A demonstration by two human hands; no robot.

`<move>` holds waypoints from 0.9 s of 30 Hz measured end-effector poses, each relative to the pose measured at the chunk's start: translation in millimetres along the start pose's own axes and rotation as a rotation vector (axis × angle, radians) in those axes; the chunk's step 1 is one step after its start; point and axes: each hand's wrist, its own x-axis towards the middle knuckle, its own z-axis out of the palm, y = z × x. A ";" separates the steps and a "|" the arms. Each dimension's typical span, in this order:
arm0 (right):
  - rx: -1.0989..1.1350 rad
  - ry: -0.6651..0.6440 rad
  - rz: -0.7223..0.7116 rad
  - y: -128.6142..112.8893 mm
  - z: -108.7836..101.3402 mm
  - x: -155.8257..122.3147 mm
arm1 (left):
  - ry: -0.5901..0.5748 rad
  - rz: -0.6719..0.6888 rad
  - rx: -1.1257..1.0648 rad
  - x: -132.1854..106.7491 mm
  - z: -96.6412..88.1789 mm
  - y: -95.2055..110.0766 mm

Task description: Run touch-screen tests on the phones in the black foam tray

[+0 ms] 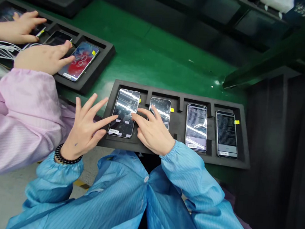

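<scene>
One phone (125, 112) lies screen-up, its long axis pointing forward, slightly rightward.

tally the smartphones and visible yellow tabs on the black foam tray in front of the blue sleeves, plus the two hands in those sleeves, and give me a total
Smartphones: 4
Visible yellow tabs: 3
Blue-sleeved person's left hand and right hand: 2
Total: 9

The wearer's hands (156, 133) partly hide two phones (126, 104); screen text (196, 119) is illegibly small.
</scene>
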 end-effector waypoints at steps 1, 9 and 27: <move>0.006 0.010 -0.012 -0.7 0.3 -0.1 | -0.026 0.005 0.000 -3.2 0.3 -1.4; 0.043 0.005 -0.120 -7.6 3.9 -7.1 | -0.032 0.055 -0.024 -15.7 -6.6 -3.6; 0.079 -0.165 -0.323 -31.1 15.1 14.4 | 0.096 0.023 -0.030 -40.2 -16.9 -4.4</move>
